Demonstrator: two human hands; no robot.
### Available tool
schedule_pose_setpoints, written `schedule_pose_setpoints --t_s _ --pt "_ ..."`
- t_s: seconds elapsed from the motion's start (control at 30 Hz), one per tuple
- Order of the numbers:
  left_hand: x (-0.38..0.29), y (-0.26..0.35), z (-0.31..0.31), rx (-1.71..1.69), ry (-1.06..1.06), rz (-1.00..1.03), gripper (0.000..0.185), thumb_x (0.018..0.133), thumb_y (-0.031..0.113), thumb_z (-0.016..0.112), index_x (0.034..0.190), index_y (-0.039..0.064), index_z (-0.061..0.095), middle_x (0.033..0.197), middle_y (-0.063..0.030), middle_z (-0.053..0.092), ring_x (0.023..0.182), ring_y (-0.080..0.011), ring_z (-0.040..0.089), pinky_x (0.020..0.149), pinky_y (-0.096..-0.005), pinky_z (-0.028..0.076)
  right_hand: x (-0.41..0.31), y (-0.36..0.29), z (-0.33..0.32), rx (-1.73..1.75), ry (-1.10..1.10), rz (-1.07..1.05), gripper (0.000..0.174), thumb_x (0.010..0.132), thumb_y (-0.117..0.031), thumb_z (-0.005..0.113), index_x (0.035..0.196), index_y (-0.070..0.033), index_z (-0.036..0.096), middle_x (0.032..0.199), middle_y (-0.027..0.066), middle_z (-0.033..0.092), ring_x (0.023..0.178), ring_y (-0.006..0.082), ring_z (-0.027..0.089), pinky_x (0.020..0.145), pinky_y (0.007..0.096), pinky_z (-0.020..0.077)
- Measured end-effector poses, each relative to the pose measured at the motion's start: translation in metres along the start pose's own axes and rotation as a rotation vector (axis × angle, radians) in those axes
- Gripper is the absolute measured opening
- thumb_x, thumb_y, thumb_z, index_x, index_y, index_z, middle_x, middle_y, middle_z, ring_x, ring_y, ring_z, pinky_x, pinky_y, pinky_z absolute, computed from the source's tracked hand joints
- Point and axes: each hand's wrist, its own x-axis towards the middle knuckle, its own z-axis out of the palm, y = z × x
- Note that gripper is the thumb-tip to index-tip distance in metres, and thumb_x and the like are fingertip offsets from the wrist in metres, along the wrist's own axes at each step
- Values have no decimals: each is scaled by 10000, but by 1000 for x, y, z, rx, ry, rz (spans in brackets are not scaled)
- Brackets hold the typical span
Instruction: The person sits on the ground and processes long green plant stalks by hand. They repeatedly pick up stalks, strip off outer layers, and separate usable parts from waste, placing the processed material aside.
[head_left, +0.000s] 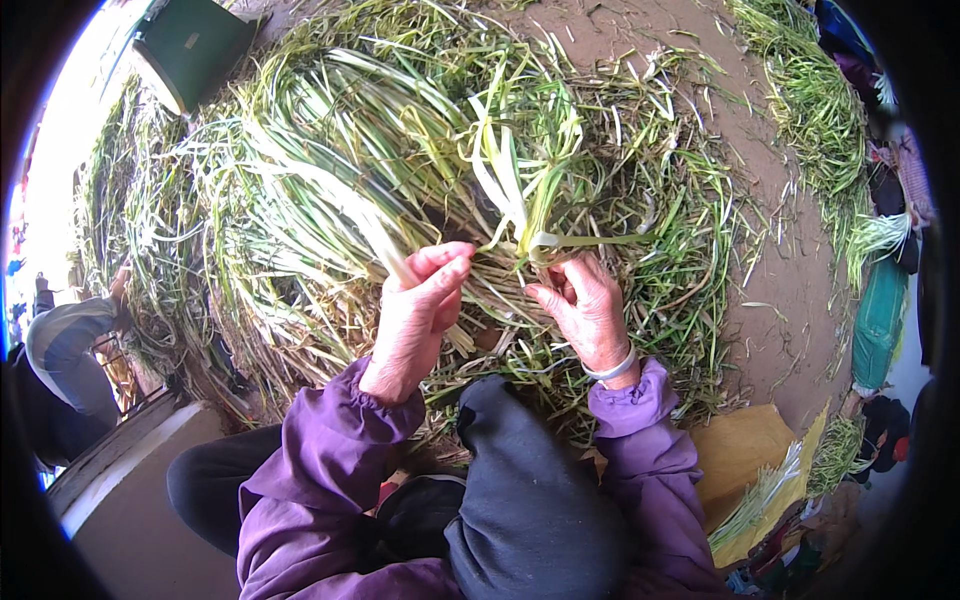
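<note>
Pinched in my left hand (422, 307) is the white, glossy stalk (371, 229) of a leek-like leafy vegetable, its green end running up and left. My right hand (585, 304) has its thumb and fingers closed on a bunch of limp yellow-green outer leaves (517, 187), which fan out above the knuckles; a pale strip curls sideways there. The two hands are apart, with the fingertips turned towards each other. Beneath and beyond them lies a big heap of the same long stalks (330, 142).
Loose trimmed leaves (675, 202) litter the brown floor (772, 330) at right. Cleaned stalks (757, 495) rest on a yellow sheet (735, 442). A green box-like object (191, 49) stands at upper left. Other people (71, 360) sit at both sides. My dark-clothed knee (517, 480) rises between my arms.
</note>
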Motion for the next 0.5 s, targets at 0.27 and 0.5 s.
schedule_pose_setpoints --t_s 0.27,0.5 --pt "9 -2 -3 70 -84 -53 173 812 173 623 936 55 596 605 98 445 459 -2 284 415 -168 185 -10 2 6 -103 -168 -120 402 656 -119 708 1030 -80 566 943 111 560 876 302 549 742 375 450" --pt "9 -18 -4 104 -79 -41 131 815 198 627 852 78 590 584 97 427 453 0 294 410 -168 188 9 -1 26 833 -197 346 470 794 -345 638 1066 17 512 967 75 569 902 138 528 810 268 410"
